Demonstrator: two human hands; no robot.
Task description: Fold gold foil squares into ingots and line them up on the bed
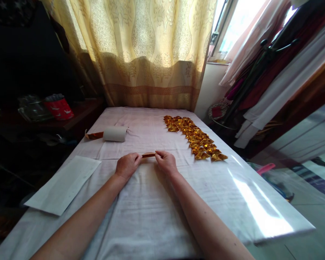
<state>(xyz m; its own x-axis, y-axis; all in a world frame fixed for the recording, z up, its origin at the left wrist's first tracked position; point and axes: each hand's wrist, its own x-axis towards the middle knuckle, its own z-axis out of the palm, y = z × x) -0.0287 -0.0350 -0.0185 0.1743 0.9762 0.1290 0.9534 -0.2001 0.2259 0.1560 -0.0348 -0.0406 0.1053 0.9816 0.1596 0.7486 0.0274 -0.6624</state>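
Observation:
Between my two hands is a narrow strip of folded gold-brown foil paper (148,155), held level just above the white cloth. My left hand (126,165) pinches its left end between thumb and fingers. The opposite end is pinched by my right hand (166,161). Ahead and to the right lie several folded gold foil pieces (196,135), set out in rows. Beyond my left hand, a pale grey roll (115,134) lies on its side, with a coppery foil sheet (94,135) sticking out at its left.
A white cloth (141,209) covers the table. A white sheet (66,186) lies at the left edge. On a dark cabinet at left stand a glass jar (32,108) and a red container (59,107). A patterned curtain (143,47) hangs behind; clothes (281,83) hang at right.

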